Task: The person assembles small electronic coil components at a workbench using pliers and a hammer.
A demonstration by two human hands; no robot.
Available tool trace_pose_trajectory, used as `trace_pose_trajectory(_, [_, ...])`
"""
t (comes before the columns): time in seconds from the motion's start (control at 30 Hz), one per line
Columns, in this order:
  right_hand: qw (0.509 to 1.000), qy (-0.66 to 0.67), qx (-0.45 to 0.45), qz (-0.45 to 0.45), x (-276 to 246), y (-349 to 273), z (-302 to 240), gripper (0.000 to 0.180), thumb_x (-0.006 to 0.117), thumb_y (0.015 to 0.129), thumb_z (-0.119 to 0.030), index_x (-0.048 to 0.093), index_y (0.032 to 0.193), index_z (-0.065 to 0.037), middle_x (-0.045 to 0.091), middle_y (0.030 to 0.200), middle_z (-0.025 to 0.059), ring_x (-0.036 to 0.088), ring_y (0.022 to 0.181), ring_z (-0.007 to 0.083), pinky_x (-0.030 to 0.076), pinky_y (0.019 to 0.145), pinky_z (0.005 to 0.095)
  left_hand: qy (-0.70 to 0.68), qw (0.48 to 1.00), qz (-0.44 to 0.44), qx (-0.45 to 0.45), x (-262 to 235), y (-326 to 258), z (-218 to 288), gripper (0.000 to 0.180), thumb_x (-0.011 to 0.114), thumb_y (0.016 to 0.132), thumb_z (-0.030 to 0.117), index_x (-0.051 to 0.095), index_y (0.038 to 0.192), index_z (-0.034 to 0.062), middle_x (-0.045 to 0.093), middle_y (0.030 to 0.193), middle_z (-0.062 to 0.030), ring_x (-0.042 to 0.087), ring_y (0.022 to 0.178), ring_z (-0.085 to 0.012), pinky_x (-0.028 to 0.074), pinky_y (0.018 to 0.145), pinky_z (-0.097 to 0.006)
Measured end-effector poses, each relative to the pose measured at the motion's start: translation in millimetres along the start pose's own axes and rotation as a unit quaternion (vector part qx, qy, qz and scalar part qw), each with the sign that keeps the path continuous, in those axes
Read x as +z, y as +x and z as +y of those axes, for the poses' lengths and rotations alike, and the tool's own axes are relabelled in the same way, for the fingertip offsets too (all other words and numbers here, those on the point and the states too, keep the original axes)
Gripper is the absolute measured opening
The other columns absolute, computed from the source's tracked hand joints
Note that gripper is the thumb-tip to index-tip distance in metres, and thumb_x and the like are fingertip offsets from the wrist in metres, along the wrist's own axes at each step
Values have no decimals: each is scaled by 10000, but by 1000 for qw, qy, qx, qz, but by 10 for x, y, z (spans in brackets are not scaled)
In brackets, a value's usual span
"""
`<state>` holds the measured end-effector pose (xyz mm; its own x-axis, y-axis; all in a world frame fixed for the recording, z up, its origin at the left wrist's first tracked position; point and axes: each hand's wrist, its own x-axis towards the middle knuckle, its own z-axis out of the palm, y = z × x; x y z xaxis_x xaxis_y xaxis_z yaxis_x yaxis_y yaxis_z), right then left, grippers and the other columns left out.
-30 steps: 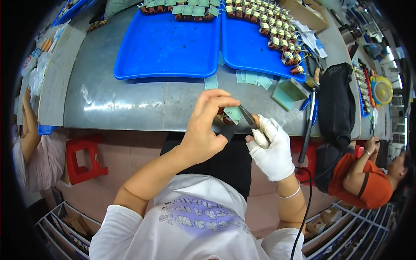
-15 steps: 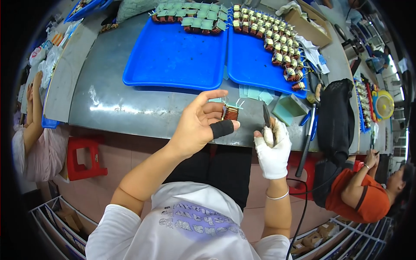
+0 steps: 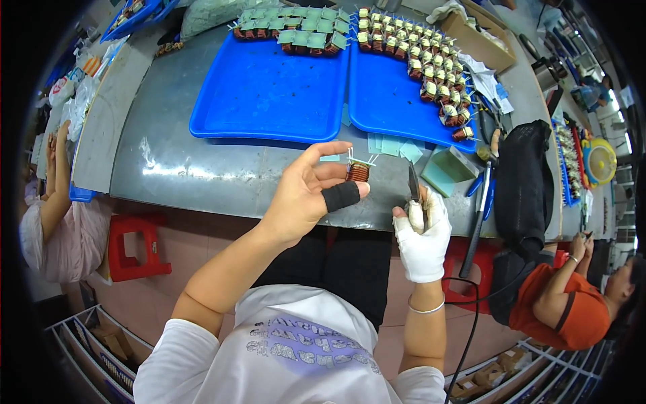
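Note:
My left hand [image 3: 299,195], with a black wrap on the thumb, is closed on a copper-wound coil [image 3: 359,173] above the table's front edge. A thin pale green plate [image 3: 362,161] sits on the coil's top, with wire leads sticking up past it. To the right, my right hand [image 3: 425,236] wears a white glove with bare fingertips. It grips a dark, pointed tool [image 3: 413,180] whose tip points up and away; the handle is mostly hidden in the palm. Coil and tool are apart.
A left blue tray [image 3: 269,94] holds green-topped coils; a right blue tray [image 3: 383,101] holds cream-topped coils [image 3: 434,67]. Loose green plates [image 3: 397,146], a green holder [image 3: 449,170], blue-handled pliers [image 3: 486,188] and a black bag [image 3: 523,182] lie nearby. Other people sit at both sides.
My left hand has turned the coil slightly, so its windings face me more. My right hand has barely moved and keeps the dark tool.

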<state>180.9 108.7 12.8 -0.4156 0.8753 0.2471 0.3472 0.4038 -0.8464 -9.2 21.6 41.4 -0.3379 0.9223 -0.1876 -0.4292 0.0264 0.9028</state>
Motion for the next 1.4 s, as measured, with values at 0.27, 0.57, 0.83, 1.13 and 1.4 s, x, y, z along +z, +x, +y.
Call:
trace_pose_trajectory(0.27, [1000,15,1,10,-2,-19,31,426,739,731,-17,609,1136,6,568,909,96,573,791,247,483,749,331,-188,977,-75,-70,-56,51,7,438,552,995,273,447,1305,-17,633,1126,-239,668,1036,-315,587,827,-324])
trace_pose_trajectory(0.57, [1000,9,-9,15,5,-7,8,423,738,734,-20,610,1136,4,571,909,97,574,789,247,482,746,331,-331,928,-125,-117,-149,98,-26,450,454,1029,367,530,1224,-31,613,1183,-275,677,1011,-302,601,788,-325])
trace_pose_trajectory(0.83, [1000,18,6,16,4,-18,-8,416,735,734,-15,614,1131,2,579,916,99,585,797,246,484,744,333,-227,967,-91,-73,-122,108,-1,362,555,994,261,491,1252,17,620,1163,-226,667,1022,-269,569,856,-313])
trace_pose_trajectory(1.13, [954,-226,-34,193,-664,-21,101,446,694,747,71,581,1177,35,584,972,115,608,855,252,497,783,333,37,999,5,10,-52,24,-84,512,755,827,96,483,1256,31,610,1042,-118,644,896,-179,522,779,-285])
trace_pose_trajectory(1.4, [899,-395,131,135,-977,16,513,592,850,707,-294,590,1137,18,617,1038,157,622,937,335,492,839,403,391,896,105,184,34,13,-340,601,817,694,152,488,1180,20,583,899,-111,616,764,-205,509,680,-318])
